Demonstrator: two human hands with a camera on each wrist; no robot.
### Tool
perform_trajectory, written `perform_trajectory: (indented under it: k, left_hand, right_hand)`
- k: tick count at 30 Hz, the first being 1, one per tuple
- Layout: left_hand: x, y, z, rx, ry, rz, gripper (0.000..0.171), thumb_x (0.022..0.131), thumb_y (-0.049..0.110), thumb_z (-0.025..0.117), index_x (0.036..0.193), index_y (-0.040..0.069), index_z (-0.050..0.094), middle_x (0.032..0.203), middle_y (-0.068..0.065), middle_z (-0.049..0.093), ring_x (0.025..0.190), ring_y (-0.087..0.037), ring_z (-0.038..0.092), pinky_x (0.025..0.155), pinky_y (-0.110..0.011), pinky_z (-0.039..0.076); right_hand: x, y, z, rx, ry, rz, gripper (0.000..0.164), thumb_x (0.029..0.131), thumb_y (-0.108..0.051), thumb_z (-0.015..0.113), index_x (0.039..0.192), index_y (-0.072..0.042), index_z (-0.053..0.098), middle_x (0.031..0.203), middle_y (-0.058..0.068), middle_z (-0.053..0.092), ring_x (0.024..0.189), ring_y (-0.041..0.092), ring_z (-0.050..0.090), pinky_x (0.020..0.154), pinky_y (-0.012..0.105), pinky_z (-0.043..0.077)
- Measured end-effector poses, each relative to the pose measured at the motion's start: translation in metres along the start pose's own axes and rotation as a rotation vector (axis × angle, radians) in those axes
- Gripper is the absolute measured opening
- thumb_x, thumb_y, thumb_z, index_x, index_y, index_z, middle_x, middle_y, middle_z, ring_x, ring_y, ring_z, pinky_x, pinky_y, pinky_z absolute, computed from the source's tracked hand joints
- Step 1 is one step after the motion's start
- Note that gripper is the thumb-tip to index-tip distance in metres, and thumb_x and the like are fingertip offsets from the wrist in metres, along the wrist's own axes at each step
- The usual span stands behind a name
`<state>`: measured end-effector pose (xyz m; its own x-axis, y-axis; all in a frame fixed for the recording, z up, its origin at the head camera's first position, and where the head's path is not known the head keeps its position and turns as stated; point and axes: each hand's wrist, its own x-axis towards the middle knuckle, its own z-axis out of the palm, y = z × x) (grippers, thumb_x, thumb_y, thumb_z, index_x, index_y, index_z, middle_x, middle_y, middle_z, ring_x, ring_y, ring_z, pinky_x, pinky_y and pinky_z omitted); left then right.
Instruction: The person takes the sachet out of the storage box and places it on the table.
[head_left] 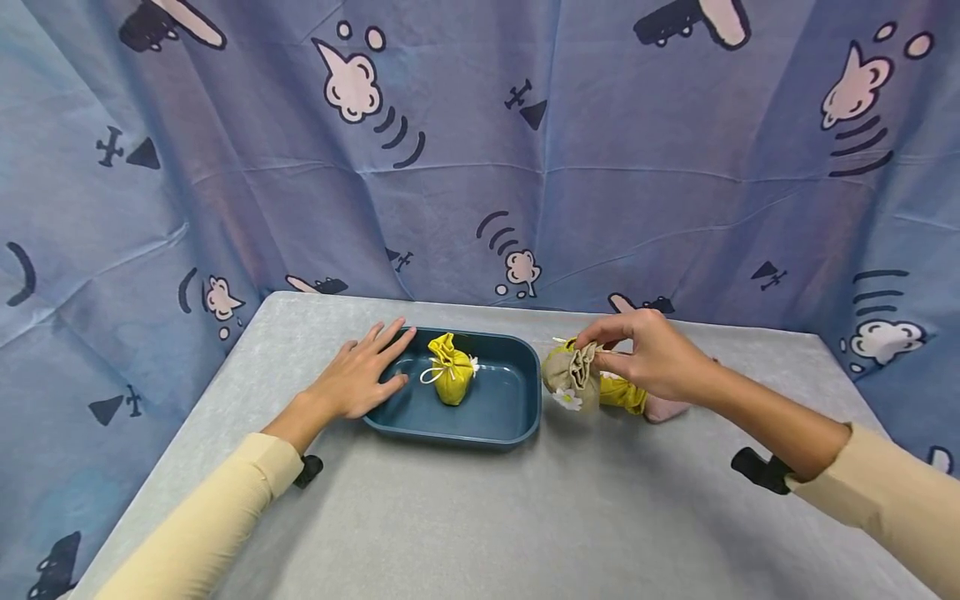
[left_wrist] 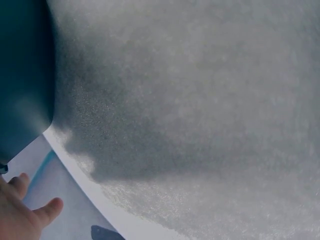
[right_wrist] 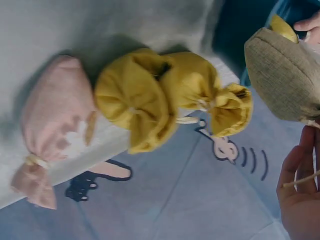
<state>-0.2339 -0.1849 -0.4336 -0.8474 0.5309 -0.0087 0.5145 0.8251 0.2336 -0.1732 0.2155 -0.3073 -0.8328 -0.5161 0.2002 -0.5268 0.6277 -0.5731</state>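
My right hand [head_left: 652, 354] pinches the gathered neck of a beige drawstring pouch [head_left: 564, 375] with a white flower on it, just beyond the right end of a dark blue tray [head_left: 504, 398]. In the right wrist view this pouch [right_wrist: 282, 75] hangs bottom-up in that tilted picture, above my fingers. Inside the tray stands a yellow drawstring pouch [head_left: 453, 382] with a white cord bow. My left hand [head_left: 352, 379] lies with spread fingers across the tray's left rim. The left wrist view catches only some of its fingertips [left_wrist: 49, 212] beside the tray wall.
Behind the beige pouch, two yellow pouches [right_wrist: 132, 100] lie side by side on the table, with a pink pouch [right_wrist: 55, 110] beside them. From the head view, my right hand partly hides them. A blue patterned curtain [head_left: 450, 167] hangs along the table's [head_left: 450, 525] far edge.
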Motion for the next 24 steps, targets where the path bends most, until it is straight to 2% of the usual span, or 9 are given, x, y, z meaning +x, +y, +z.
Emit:
perform_trajectory:
  k: [7, 15, 24]
  left_hand:
    - [0.000, 0.000, -0.001, -0.003, 0.001, 0.000, 0.071, 0.102, 0.045, 0.049, 0.161, 0.025, 0.016, 0.168, -0.003, 0.009, 0.150, -0.039, 0.014, 0.108, -0.071, 0.024]
    - [0.002, 0.000, 0.001, 0.006, -0.002, -0.003, 0.070, 0.102, 0.044, 0.048, 0.162, 0.024, 0.017, 0.168, -0.003, 0.009, 0.151, -0.037, 0.013, 0.108, -0.070, 0.023]
    - [0.000, 0.000, -0.001, 0.006, -0.005, -0.002, 0.071, 0.102, 0.045, 0.048, 0.162, 0.026, 0.015, 0.168, 0.000, 0.006, 0.150, -0.038, 0.013, 0.108, -0.070, 0.023]
  right_hand:
    - [-0.010, 0.021, 0.010, -0.008, -0.033, 0.013, 0.029, 0.078, 0.012, 0.072, 0.096, -0.011, 0.077, 0.096, -0.001, 0.074, 0.088, 0.015, 0.068, 0.077, 0.036, 0.056]
    - [-0.018, 0.042, 0.024, 0.011, -0.077, 0.054, 0.032, 0.080, 0.013, 0.068, 0.096, -0.013, 0.076, 0.097, -0.002, 0.074, 0.089, 0.015, 0.067, 0.075, 0.038, 0.055]
    - [-0.022, 0.058, 0.038, 0.006, -0.099, 0.033, 0.031, 0.080, 0.015, 0.067, 0.096, -0.010, 0.076, 0.097, -0.001, 0.075, 0.091, 0.013, 0.067, 0.074, 0.034, 0.056]
